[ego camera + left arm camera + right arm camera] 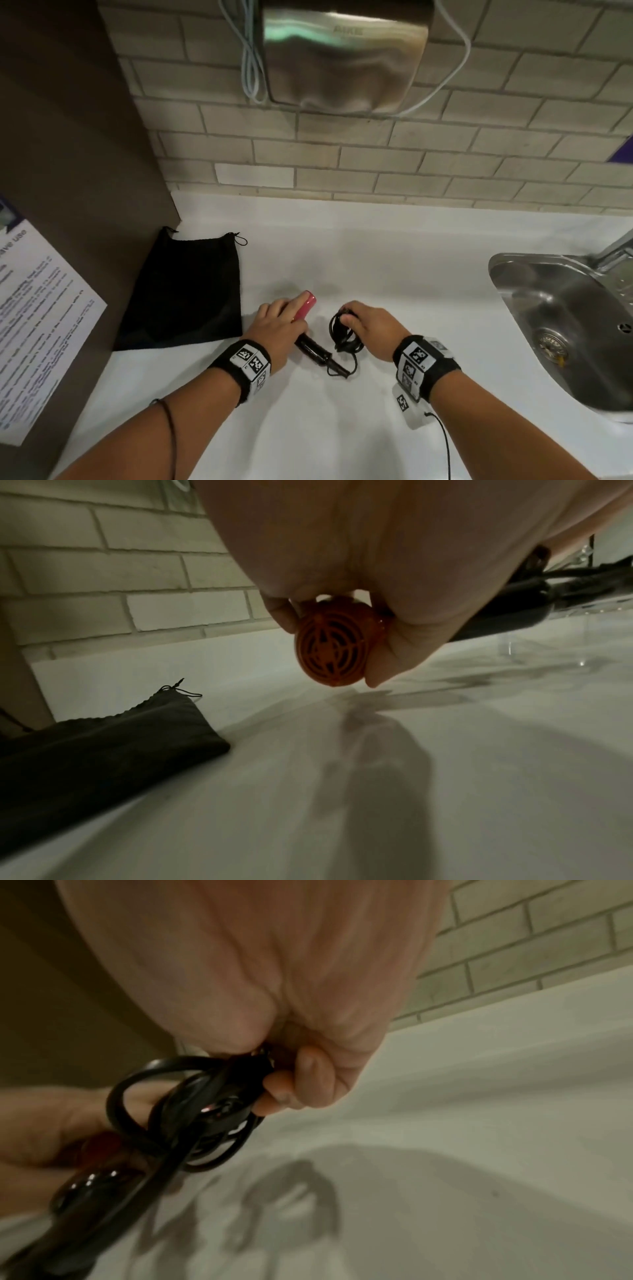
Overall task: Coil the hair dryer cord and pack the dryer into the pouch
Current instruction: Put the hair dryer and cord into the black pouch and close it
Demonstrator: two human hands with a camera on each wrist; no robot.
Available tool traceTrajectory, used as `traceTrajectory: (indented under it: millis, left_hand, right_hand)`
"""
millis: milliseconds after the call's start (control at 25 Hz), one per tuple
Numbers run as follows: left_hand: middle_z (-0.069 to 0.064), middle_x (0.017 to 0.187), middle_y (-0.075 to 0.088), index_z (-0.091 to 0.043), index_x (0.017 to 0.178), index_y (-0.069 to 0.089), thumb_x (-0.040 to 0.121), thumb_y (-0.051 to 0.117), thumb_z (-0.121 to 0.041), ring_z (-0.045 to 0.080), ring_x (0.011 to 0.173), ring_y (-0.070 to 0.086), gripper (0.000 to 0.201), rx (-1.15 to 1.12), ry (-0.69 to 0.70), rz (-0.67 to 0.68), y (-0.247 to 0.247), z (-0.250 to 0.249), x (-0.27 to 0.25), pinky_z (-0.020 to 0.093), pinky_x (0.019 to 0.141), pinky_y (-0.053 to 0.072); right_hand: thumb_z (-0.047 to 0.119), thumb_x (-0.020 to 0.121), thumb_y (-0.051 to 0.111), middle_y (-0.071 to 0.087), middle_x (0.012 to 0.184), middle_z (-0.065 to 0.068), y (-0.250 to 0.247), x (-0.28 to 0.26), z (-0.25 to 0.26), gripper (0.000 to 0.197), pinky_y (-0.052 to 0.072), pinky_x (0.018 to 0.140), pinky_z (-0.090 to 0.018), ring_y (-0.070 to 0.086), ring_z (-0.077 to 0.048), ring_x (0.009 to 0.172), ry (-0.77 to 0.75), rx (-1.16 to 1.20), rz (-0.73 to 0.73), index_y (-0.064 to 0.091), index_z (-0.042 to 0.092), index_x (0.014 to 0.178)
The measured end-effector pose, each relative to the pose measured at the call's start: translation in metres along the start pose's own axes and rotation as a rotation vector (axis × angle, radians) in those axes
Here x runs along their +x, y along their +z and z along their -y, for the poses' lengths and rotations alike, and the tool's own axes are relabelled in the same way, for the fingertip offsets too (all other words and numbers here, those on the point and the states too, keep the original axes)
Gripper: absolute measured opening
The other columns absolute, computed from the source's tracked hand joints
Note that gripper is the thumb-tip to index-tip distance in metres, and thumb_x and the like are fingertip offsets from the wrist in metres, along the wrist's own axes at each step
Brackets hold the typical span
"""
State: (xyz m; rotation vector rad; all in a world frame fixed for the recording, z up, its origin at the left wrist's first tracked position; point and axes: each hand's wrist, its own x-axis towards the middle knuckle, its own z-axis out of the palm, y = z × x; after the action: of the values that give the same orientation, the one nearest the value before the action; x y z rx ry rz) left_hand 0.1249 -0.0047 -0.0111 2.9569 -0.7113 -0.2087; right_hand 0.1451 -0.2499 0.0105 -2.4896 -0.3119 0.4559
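A small hair dryer with a red barrel and black handle lies at the middle of the white counter. My left hand grips the red barrel; in the left wrist view its round grille shows between the fingers. My right hand holds the black cord, bunched in loops just right of the dryer; in the right wrist view the fingers curl round the coiled cord. A black drawstring pouch lies flat to the left, also low left in the left wrist view as the pouch.
A steel sink with a tap is set into the counter at the right. A brick wall carries a metal hand dryer above. A dark panel with a printed notice stands at the left, beside the pouch.
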Motion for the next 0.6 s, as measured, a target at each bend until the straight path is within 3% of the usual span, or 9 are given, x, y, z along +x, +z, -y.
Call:
traceTrajectory:
  millis: [240,400,520,600]
  left_hand:
    - [0.003,0.174,0.007,-0.026,0.120,0.061,0.083,0.060,-0.003,0.036,0.153,0.019,0.043,0.143,0.073,-0.014,0.011,-0.005,0.012,0.048,0.119,0.023]
    - [0.010,0.174,0.006,-0.023,0.133,0.053,0.080,0.058,0.003,0.034,0.158,0.011,0.059,0.110,0.075,-0.023,0.017,-0.005,0.015,0.048,0.124,0.017]
    - [0.009,0.174,0.003,-0.024,0.136,0.051,0.079,0.059,0.003,0.032,0.160,0.002,0.064,0.063,0.063,0.003,0.018,-0.009,0.015,0.049,0.127,0.004]
    - [0.008,0.174,0.003,-0.024,0.137,0.051,0.080,0.058,0.004,0.030,0.160,-0.001,0.063,0.036,0.038,0.007,0.019,-0.011,0.013,0.045,0.125,-0.006]
  right_hand:
    - [0.045,0.108,0.042,0.073,0.112,-0.006,0.035,0.010,-0.013,0.027,0.054,0.093,-0.042,0.068,-0.028,0.101,0.062,-0.040,0.092,0.053,0.029,0.127]
    - [0.051,0.104,0.052,0.059,0.118,-0.003,0.024,0.015,-0.020,0.039,0.049,0.099,-0.035,0.064,-0.028,0.114,0.088,-0.146,0.134,0.063,0.030,0.134]
    - [0.052,0.099,0.063,0.067,0.128,0.000,0.019,0.015,-0.017,0.049,0.043,0.098,-0.027,0.063,-0.018,0.116,0.159,-0.004,0.131,0.064,0.024,0.139]
    - [0.057,0.099,0.060,0.068,0.127,0.001,0.018,0.014,-0.018,0.052,0.042,0.095,-0.026,0.060,-0.014,0.109,0.176,0.009,0.114,0.064,0.021,0.137]
